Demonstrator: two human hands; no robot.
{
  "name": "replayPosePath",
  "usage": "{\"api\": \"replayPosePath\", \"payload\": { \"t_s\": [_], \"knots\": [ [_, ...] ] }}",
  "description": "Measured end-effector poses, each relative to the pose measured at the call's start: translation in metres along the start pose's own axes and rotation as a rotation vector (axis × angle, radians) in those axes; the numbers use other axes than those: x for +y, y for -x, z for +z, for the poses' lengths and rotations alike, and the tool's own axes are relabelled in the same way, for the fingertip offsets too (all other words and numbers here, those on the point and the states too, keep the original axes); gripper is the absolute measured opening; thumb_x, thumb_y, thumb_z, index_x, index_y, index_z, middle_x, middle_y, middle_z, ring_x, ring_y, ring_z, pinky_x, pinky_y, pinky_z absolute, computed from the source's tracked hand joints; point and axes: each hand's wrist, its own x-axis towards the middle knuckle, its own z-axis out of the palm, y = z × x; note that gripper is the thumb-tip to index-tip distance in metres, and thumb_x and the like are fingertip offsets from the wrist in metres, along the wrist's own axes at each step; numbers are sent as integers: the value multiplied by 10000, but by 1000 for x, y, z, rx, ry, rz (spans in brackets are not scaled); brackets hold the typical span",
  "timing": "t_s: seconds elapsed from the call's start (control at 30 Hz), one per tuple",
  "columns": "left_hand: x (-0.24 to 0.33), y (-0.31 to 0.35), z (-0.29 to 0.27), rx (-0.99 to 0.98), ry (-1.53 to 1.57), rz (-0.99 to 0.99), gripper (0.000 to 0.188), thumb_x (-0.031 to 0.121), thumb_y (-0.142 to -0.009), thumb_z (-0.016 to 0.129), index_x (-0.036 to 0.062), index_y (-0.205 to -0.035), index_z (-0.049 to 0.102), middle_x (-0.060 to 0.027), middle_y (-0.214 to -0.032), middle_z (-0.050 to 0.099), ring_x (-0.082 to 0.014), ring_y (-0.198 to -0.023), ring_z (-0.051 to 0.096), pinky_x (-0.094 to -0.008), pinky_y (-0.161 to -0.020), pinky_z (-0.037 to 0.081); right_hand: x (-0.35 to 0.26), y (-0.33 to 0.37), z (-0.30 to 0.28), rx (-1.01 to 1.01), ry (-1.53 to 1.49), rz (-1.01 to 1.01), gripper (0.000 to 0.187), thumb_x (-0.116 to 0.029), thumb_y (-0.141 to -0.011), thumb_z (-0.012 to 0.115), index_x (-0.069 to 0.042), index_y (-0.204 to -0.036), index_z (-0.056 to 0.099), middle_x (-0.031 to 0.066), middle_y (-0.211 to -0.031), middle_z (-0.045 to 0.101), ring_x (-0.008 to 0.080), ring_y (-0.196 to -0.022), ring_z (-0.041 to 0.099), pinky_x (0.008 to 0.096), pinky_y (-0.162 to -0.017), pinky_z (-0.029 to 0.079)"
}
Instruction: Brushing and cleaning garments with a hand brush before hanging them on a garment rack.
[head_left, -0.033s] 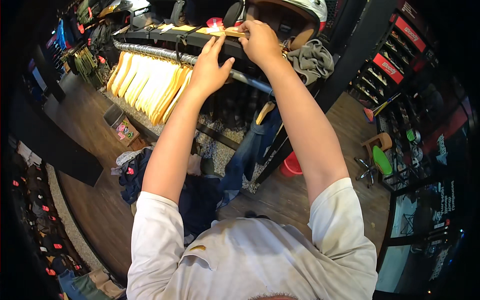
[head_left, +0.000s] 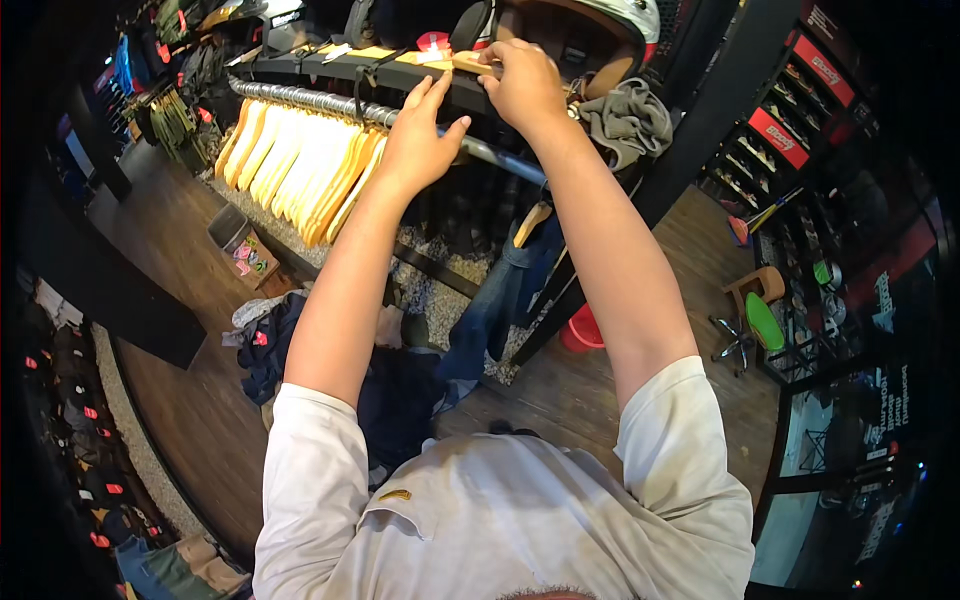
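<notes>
My left hand (head_left: 425, 140) reaches up to the dark shelf edge (head_left: 415, 84) above a metal clothes rail (head_left: 318, 100). Its fingers are stretched out and the thumb stands apart, with nothing in it. Beside it, my right hand (head_left: 527, 88) has its fingers bent around the end of a pale wooden piece (head_left: 472, 64) on the shelf; its far end is hidden by the hand. A row of wooden hangers (head_left: 300, 165) hangs from the rail to the left. Under my right forearm, blue jeans (head_left: 485, 310) hang from another wooden hanger (head_left: 532, 224).
On the shelf stand a white helmet (head_left: 632, 18) and a red tag (head_left: 433, 42); a grey cloth (head_left: 628, 122) lies at its right end. Dark clothes (head_left: 400, 395) are heaped below. A red bucket (head_left: 582, 328), a bin (head_left: 230, 230) and a green-backed chair (head_left: 763, 320) stand around.
</notes>
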Motion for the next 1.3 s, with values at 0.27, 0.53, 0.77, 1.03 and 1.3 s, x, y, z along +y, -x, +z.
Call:
{"api": "replayPosePath", "payload": {
  "t_s": [0.27, 0.53, 0.77, 1.03, 1.3],
  "knots": [
    [-29, 108, -50, 44, 16, -63, 655, 297, -1003, 829, 105, -1588, 605, -253, -1552, 607, -443, -1446, 587, -479, -1204, 486, -79, 43, -20, 305, 111, -290, 318, -138, -905, 854, -64, -1209, 800, 160, -1362, 716, 335, -1284, 653, 485, -1111, 500],
    [-88, 379, -82, 87, 29, -794, 417, 201, -1001, 829, 33, -1369, 728, -179, -1234, 741, -312, -1108, 748, -392, -953, 601, -189, 223, 118, -488, -674, -287, 239, -124, -883, 856, -56, -1098, 777, 152, -1152, 750, 387, -1150, 698, 472, -1038, 534],
    [-73, 638, -90, 348, 99, -1401, 328, 111, -1037, 794, 32, -1350, 738, -90, -1087, 779, -151, -958, 735, -326, -868, 598, -249, 391, 274, -1018, -766, -118, 255, -167, -918, 845, -37, -1128, 783, 161, -1137, 761, 381, -1137, 724, 454, -997, 567],
    [-225, 713, -98, 119, -39, -1499, 338, 161, -1013, 784, 94, -1342, 750, -153, -1134, 770, -323, -963, 767, -431, -866, 619, -274, 529, 477, -1295, -562, 84, 225, -184, -931, 842, -61, -1114, 797, 125, -1067, 790, 306, -986, 769, 414, -897, 617],
    [-434, 778, -91, -381, -411, -1326, 484, 150, -984, 744, 173, -1461, 669, -187, -1331, 670, -447, -1185, 701, -528, -1005, 592, -313, 626, 675, -1038, -558, -5, 263, -183, -916, 857, -50, -1136, 806, 143, -1164, 816, 343, -1007, 785, 416, -899, 629]
  ]
}}
